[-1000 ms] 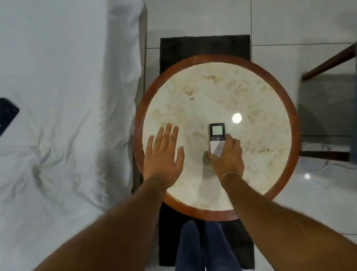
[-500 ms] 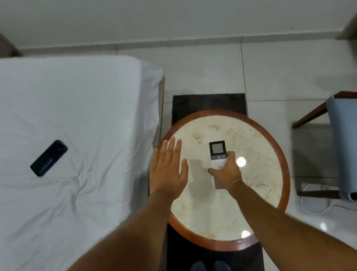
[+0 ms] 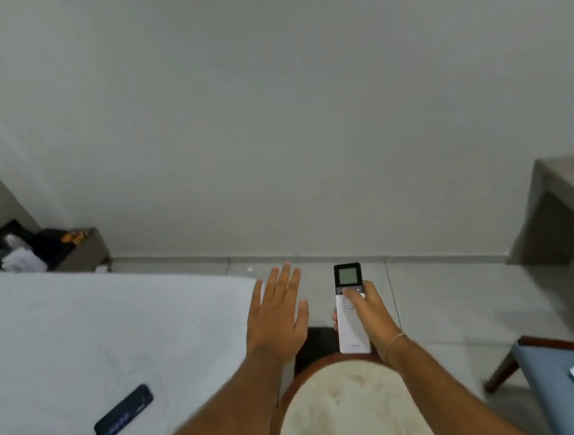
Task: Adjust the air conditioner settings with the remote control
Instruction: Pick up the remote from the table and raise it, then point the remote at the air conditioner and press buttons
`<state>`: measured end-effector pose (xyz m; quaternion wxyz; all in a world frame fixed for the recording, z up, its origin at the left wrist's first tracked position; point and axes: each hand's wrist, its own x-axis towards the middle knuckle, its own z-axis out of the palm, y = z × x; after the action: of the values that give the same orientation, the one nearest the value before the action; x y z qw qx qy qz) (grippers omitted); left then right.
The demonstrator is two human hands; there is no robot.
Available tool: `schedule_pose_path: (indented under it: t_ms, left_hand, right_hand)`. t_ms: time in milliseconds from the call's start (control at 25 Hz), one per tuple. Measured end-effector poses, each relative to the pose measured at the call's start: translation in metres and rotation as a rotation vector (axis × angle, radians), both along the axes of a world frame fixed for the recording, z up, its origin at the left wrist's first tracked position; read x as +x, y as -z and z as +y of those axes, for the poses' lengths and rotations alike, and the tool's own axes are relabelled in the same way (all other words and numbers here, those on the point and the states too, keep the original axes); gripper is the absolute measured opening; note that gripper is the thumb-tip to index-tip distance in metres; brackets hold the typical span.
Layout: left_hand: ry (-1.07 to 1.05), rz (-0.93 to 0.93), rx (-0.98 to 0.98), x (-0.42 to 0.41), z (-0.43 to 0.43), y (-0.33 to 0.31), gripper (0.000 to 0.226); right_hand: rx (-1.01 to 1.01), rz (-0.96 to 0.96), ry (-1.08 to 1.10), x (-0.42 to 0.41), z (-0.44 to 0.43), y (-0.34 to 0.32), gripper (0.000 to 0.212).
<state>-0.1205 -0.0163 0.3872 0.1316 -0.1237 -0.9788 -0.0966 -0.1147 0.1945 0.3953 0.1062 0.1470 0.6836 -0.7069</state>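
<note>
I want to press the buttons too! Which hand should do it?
The right hand. It already holds the white remote control with the dark screen, thumb resting by the buttons just under the screen. The left hand is open, flat and empty beside it.

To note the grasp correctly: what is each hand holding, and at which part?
The right hand holds the remote control around its white lower body, thumb on the buttons below the screen. The left hand holds nothing, fingers spread.

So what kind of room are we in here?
Most likely a bedroom or hotel room: a bed with a white sheet, a small round marble-topped table and a blue-cushioned chair on tiled floor. The right hand holds the remote.
</note>
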Motion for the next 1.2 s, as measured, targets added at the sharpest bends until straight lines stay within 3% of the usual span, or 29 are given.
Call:
schedule_pose_path:
  t_ms: [360,600,880,1200]
  left_hand:
    - [-0.024,0.431,0.085,-0.039,-0.01,-0.214,0.066]
    - [-0.04,0.597,0.09,-0.048,-0.019,-0.312,0.066]
    - [-0.033,0.73,0.079,-0.054,-0.024,-0.39,0.066]
    - [-0.018,0.788,0.079,-0.066,-0.019,-0.42,0.066]
  right_hand:
    - [-0.072,0.387,-0.086,-0.006,-0.018,-0.235,0.022]
    - [-0.075,0.525,-0.06,0.002,-0.03,-0.34,0.023]
    - [-0.056,0.579,-0.05,0.007,-0.034,-0.411,0.021]
    - [-0.024,0.712,-0.034,0.001,-0.032,-0.433,0.024]
